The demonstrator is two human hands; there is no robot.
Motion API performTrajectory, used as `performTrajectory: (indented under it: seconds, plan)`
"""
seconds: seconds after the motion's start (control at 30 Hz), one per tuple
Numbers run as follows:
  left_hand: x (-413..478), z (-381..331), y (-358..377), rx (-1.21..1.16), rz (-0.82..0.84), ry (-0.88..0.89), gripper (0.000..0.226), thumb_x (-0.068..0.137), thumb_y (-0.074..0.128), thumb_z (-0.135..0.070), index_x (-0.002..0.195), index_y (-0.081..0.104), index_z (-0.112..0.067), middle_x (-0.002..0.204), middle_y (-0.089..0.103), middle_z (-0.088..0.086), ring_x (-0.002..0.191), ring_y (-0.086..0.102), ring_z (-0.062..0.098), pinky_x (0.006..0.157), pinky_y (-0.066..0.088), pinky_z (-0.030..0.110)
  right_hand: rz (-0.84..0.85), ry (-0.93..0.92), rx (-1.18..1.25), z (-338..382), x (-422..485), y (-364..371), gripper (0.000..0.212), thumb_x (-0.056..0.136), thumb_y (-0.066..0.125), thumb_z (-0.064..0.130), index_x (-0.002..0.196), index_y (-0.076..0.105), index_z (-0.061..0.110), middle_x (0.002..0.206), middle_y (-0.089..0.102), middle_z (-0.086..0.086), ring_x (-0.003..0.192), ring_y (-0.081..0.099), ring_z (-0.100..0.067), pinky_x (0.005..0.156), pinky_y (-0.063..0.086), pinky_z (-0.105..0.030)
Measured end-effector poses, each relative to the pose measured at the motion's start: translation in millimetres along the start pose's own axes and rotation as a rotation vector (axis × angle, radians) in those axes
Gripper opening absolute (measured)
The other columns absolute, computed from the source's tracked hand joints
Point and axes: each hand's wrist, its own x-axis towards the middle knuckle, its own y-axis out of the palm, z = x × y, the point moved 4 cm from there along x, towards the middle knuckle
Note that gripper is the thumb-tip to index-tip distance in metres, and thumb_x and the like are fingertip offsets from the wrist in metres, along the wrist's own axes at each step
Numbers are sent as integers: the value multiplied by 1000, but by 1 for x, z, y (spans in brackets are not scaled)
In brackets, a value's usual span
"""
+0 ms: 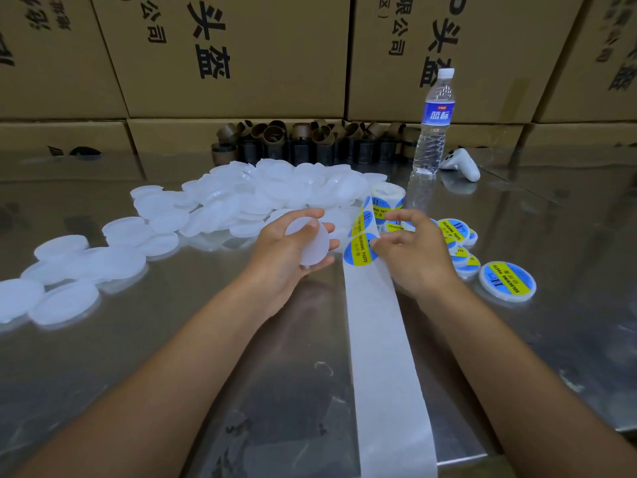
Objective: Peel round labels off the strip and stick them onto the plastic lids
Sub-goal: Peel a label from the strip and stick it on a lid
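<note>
Left hand point(282, 258) gripping blank frosted white lid point(313, 248), right hand point(417, 260) pinching blue-and-yellow round label point(360, 255) on white strip point(382, 339)

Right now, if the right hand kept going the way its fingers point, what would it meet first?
Most likely the nearest round label on the strip; the right hand seems to touch its edge, depth unclear.

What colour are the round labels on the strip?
The labels are blue with a yellow band; the head view shows it.
</note>
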Motion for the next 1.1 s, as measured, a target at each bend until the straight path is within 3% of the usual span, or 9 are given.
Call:
performTrajectory:
  seconds: [0.07,0.13,0.23,0.33,0.53,0.6,0.7,0.87,1.1]
  plan:
    - [0,2,-2,79,-52,-21,13,98,51,-12,98,63,-15,93,67,4,72,69,15,71,58,30,29,46,152,2,-1,1,32,84,63,0,111,56,17,73,63,-1,58,52,-9,47,42,-13]
    - [-1,3,-2,123,-75,-53,10,97,53,-13,101,62,-11,97,65,8,71,65,16,78,56,34,51,65,257,5,-3,2,33,84,63,-3,110,57,16,75,64,-2,63,57,-12,55,47,-14]
    - [-3,6,2,132,-38,-105,24,96,56,-21,109,61,-1,96,67,12,68,66,15,73,59,32,89,71,359,7,-4,6,30,84,60,-6,101,56,18,97,68,-20,81,64,-28,80,52,-40]
    - [-6,7,7,173,66,-159,35,96,54,-29,108,66,2,100,72,14,81,70,18,64,57,25,110,54,372,9,-6,9,28,85,59,-6,92,55,20,112,62,-28,90,63,-42,86,48,-51]
    - [-9,6,7,154,88,-143,24,92,60,-14,110,66,1,108,69,21,84,67,23,75,58,32,134,-20,312,9,-4,10,23,86,61,-3,94,55,18,96,65,-12,80,61,-22,74,49,-39]
    - [-8,4,4,180,34,-106,20,90,63,-10,108,67,-2,107,69,21,83,66,22,77,57,34,36,-178,109,12,-6,8,22,84,64,1,96,56,17,87,60,-3,72,59,-9,72,50,-28]
    - [-7,3,3,226,-9,-63,11,89,65,-8,100,69,-8,102,70,19,82,65,23,77,57,35,-112,-480,-207,20,-14,7,21,81,66,4,99,63,15,89,54,2,70,51,1,66,37,-6]
    - [-8,2,3,330,-6,-22,15,88,66,-6,90,69,-20,108,68,18,87,65,22,85,57,40,-34,-566,-357,19,-14,12,27,84,68,10,110,68,16,99,49,5,93,50,-15,82,39,-24]
    - [-8,3,4,351,36,-20,18,87,66,-3,92,69,-20,116,64,20,92,63,25,93,53,46,-17,-541,-461,14,-11,12,32,83,70,12,115,67,17,102,48,5,108,48,-19,85,30,-16]
